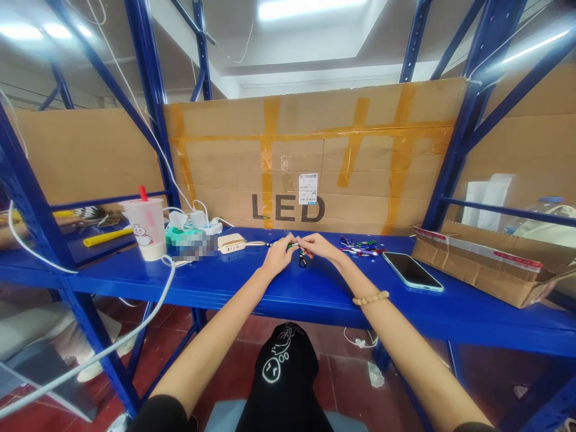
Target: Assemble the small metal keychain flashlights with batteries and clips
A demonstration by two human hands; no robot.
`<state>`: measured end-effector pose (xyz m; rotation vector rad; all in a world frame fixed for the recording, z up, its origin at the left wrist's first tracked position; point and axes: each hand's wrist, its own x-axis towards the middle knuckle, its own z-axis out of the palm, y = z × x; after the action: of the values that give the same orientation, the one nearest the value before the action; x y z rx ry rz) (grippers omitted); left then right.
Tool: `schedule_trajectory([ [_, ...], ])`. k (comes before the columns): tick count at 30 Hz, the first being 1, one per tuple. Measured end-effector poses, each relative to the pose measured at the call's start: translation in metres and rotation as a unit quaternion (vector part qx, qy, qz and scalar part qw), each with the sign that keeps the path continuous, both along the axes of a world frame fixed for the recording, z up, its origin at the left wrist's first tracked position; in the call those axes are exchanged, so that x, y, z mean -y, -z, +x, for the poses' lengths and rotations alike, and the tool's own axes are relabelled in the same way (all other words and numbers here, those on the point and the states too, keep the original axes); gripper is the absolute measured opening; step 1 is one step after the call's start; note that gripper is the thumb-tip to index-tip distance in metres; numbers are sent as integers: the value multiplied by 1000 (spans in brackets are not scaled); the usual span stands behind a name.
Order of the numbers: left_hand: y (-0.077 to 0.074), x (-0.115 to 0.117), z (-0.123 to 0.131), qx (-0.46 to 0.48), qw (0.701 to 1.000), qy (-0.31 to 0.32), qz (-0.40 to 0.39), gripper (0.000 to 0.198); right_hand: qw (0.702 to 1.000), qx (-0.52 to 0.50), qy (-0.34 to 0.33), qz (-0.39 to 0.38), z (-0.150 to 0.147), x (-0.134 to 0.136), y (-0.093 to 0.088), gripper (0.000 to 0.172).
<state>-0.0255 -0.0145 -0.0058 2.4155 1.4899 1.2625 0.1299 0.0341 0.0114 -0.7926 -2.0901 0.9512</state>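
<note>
green piece, small and slim, sits right at centre stage, pinched between both hands just above the blue shelf. the person's left hand grips one end with fingertips closed on it, and the right hand clamps the other end the same way, knuckles almost meeting. a little black clip dangles beneath the join, touching or nearly touching the shelf; it is too small to tell which. a bead bracelet rides the right wrist.

just right of the hands lies a loose heap of coloured pieces, red, blue and green among them. whether those are finished or waiting cannot be told at this size, so by the look of it one piece is being worked while several lie alongside.

further right rests a phone, face up, then an open cardboard box. off to the left stand a power bank and a lidded cup with a red straw. behind everything, a taped cardboard sheet reads led.
</note>
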Motion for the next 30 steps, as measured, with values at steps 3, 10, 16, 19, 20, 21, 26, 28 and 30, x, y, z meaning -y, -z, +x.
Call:
schedule_trajectory([
  [3,0,0,0,12,1000,3,4,16,1000,-1,-1,-1,0,-1,1,60],
  [10,2,-4,2,39,999,4,-7,23,999,-15,46,22,-8,-3,7,59],
  [16,7,-16,-2,75,996,-36,-30,28,986,-49,134,81,-3,-11,9,45],
  [19,10,-20,-4,87,995,-42,-40,29,981,-64,152,104,1,-12,9,36],
  [20,10,-21,-5,89,994,-42,-42,29,980,-65,151,107,2,-12,9,34],
  [21,10,-21,-5,90,994,-42,-44,29,981,-65,149,110,2,-12,9,33],
  [26,9,-18,-4,81,995,-33,-46,29,982,-67,134,114,2,-11,11,33],
  [28,8,-16,-4,75,996,-27,-45,28,983,-70,126,115,3,-10,9,34],
  [30,8,-15,-3,71,996,-24,-44,28,984,-71,114,113,2,-7,8,36],
])
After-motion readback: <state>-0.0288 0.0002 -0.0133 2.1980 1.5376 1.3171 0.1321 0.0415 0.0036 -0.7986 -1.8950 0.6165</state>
